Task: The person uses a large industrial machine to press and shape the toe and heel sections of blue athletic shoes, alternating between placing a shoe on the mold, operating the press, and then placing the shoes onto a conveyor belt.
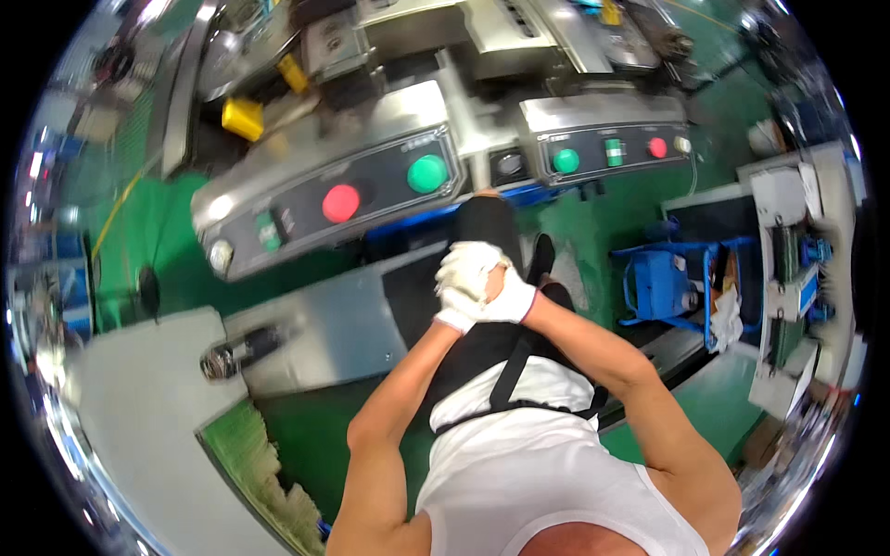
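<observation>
My left hand and my right hand meet in front of my body, both in white work gloves with dark-edged cuffs. They are clasped, pressed together with fingers folded. A patch of bare skin shows between the two gloves, and some of the fingers are hidden there. No tool or part is seen in either hand. Below the hands lie my black-clad legs. Nearest in front is a metal control panel with a red button and a green button.
A second control panel stands to the right of the first. Left of my legs runs a flat metal bench with a dark cylindrical object on it. A blue-framed cart stands at right. A light grey surface lies far left.
</observation>
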A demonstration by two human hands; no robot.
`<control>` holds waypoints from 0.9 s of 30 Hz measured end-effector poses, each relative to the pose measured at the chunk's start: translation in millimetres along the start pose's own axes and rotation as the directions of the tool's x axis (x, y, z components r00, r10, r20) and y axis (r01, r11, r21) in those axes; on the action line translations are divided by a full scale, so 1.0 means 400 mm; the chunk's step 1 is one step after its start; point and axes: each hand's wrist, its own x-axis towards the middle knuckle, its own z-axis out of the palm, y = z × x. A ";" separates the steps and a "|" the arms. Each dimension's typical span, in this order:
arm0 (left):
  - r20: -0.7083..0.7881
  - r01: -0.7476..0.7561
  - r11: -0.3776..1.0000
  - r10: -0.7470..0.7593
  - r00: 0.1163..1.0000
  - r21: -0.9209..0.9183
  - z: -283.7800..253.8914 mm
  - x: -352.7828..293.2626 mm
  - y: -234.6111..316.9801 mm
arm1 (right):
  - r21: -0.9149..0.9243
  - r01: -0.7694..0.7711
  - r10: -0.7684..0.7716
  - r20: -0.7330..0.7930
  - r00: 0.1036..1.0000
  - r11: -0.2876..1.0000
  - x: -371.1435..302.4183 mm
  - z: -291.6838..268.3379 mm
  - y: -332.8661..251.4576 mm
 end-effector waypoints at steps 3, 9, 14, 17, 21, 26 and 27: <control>-0.013 0.219 0.889 -0.234 0.972 0.403 -0.008 0.012 0.061 | -0.020 -0.049 0.046 -0.135 0.990 0.999 -0.028 0.021 -0.013; 0.019 -0.092 0.898 0.111 0.994 -0.431 -0.024 -0.006 -0.030 | -0.008 -0.103 0.098 -0.225 0.969 0.995 -0.063 0.050 -0.011; -0.002 -0.119 0.546 0.211 0.978 -0.830 0.014 -0.025 -0.093 | 0.040 -0.016 0.027 -0.272 0.962 0.999 -0.062 0.051 0.000; -0.037 -0.156 0.530 0.227 0.973 -0.833 0.040 -0.038 -0.094 | 0.073 -0.097 0.112 -0.234 0.966 0.993 -0.069 0.049 -0.006; -0.077 -0.189 0.524 0.229 0.970 -0.831 0.069 -0.035 -0.096 | 0.023 -0.030 0.035 -0.217 0.976 0.999 -0.068 0.058 0.007; -0.097 -0.187 0.494 0.202 0.975 -0.849 0.107 -0.032 -0.098 | 0.082 -0.080 0.096 -0.219 0.971 0.993 -0.055 0.050 0.000; -0.101 -0.193 0.424 0.230 0.968 -0.885 0.120 -0.037 -0.091 | 0.053 -0.009 0.024 -0.284 0.959 0.999 -0.060 0.049 0.011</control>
